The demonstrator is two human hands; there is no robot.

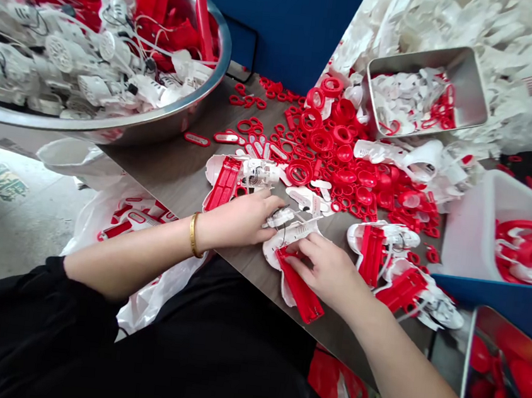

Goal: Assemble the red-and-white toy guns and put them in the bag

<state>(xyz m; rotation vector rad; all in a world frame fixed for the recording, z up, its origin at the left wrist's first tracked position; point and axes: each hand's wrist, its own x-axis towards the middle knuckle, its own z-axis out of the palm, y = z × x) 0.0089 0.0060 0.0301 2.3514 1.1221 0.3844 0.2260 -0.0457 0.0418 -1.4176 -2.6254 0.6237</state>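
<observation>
My left hand (240,218), with a gold bangle at the wrist, is closed around a small white motor part (279,217) with thin wires. My right hand (327,270) presses down with curled fingers on a white toy shell half (291,234) that has a red insert (301,290), lying near the table's front edge. Both hands meet over this piece. A similar white and red shell (230,179) lies just behind my left hand.
A big steel bowl (169,122) of white and red parts stands at the left. Red rings (342,150) are scattered mid-table. A steel tray (468,87), a white bin (476,227), more assembled shells (397,263) and a plastic bag (116,221) surround the work spot.
</observation>
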